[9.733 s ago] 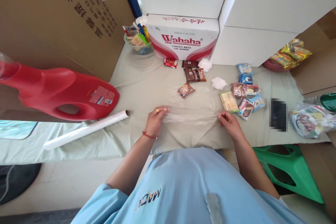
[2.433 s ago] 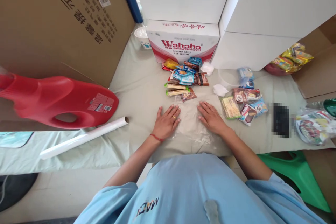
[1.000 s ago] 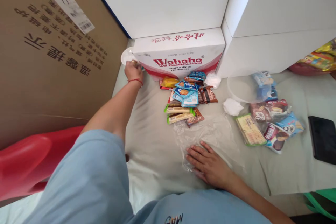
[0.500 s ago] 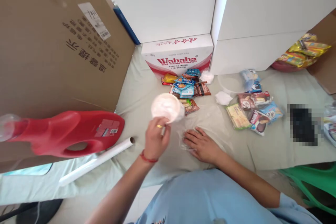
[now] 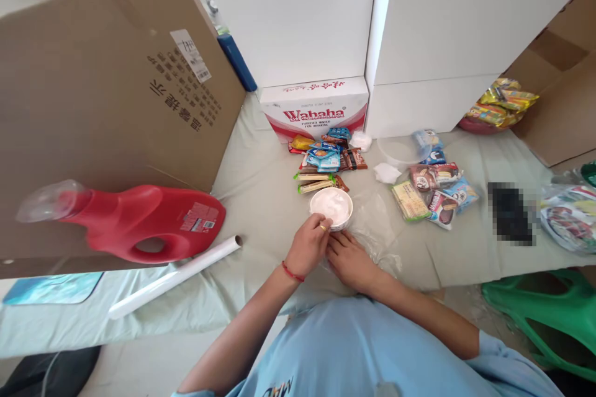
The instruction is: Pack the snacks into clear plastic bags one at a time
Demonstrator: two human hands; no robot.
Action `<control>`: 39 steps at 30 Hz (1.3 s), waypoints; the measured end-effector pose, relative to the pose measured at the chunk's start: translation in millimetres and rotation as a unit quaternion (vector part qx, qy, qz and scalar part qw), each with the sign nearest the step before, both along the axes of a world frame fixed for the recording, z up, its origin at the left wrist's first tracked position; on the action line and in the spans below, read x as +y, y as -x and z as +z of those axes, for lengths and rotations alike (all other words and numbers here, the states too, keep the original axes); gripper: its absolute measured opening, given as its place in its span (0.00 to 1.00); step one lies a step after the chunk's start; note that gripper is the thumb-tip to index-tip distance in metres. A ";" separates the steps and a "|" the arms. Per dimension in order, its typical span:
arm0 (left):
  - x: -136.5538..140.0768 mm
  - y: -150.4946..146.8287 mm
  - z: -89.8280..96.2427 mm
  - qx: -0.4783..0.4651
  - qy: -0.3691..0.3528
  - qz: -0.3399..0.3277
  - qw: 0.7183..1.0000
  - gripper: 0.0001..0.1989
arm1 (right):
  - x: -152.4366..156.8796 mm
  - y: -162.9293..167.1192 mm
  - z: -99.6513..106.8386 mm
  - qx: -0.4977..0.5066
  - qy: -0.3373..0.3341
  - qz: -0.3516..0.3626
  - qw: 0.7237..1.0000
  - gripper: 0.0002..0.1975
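Observation:
My left hand [image 5: 309,242] pinches the near rim of a round white bowl [image 5: 343,222], with something pale and whitish inside that I cannot make out. The bowl is in front of both hands. Beside it, my right hand [image 5: 350,260] lies with its fingers stretched over a thin clear plastic bag [image 5: 379,248], close to the bowl's near side. Just beyond the bowl are stick-shaped snack packets [image 5: 316,186], then a pile of blue and brown snack packets [image 5: 325,156].
A Wahaha carton [image 5: 321,113] stands behind the packets. On the left are a red jug [image 5: 158,223], a white roll [image 5: 177,278] and a large cardboard box [image 5: 93,105]. To the right lie more snack packets [image 5: 435,177], a clear round lid [image 5: 403,150] and crumpled white wads [image 5: 386,172].
My left hand has brought the bowl right and down onto the plastic beside my right hand. The view has tilted up slightly. The right hand stays on the bag.

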State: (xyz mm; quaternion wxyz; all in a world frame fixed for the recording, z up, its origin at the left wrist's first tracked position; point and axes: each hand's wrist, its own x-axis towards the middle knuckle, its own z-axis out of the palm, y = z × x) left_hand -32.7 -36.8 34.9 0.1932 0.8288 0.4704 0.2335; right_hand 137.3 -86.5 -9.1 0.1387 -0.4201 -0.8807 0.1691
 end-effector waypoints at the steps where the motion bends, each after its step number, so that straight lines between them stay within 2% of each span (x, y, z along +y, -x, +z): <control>1: -2.8 0.9 -4.5 -0.023 -0.003 0.018 1.000 0.17 | -0.3 0.3 -0.4 0.002 -0.007 0.002 1.000 0.21; 3: -9.4 1.3 -16.4 -0.068 -0.017 0.069 0.995 0.26 | -0.9 -1.0 -2.8 0.016 -0.016 0.007 1.000 0.22; 5: -15.8 1.4 -30.8 -0.089 -0.020 0.099 0.991 0.31 | -2.0 -4.0 -6.1 0.033 -0.017 0.011 0.999 0.22; 9: -22.2 5.4 -57.9 -0.050 0.002 0.076 0.996 0.20 | -5.1 -7.7 -8.4 0.040 -0.003 0.009 0.999 0.18; 13: -19.9 12.6 -70.4 0.001 0.012 0.034 0.999 0.15 | -5.9 -5.1 6.4 0.011 0.054 -0.011 0.998 0.18; 17: -16.9 17.8 -70.7 0.017 0.007 0.029 0.999 0.15 | -5.1 -10.8 42.4 0.012 0.135 -0.004 0.991 0.22; 21: -15.8 21.3 -70.0 0.023 0.007 0.025 0.999 0.15 | -2.0 -42.0 99.0 0.044 0.170 0.053 0.983 0.22; 24: -15.2 22.7 -72.0 0.013 0.012 0.024 1.000 0.15 | 14.5 -71.4 136.1 0.068 0.140 0.035 0.987 0.20; 26: -15.4 22.3 -73.7 -0.001 0.013 0.034 0.999 0.15 | 35.2 -82.8 145.3 0.063 0.074 -0.016 0.995 0.19; 28: -16.6 21.0 -74.3 -0.025 0.009 0.061 0.998 0.18 | 60.2 -83.7 139.3 0.041 0.029 -0.030 0.998 0.19; 32: -22.2 18.5 -69.5 -0.078 0.003 0.100 0.992 0.29 | 99.5 -62.6 103.8 -0.066 0.069 0.047 0.994 0.21; 35: -27.0 17.5 -62.6 -0.089 0.024 0.069 0.993 0.37 | 107.7 -43.8 84.8 -0.150 0.071 0.074 0.983 0.24; 39: -29.3 11.8 -55.0 -0.058 0.033 0.009 0.998 0.50 | 104.1 -26.6 81.2 -0.208 0.071 0.068 0.973 0.20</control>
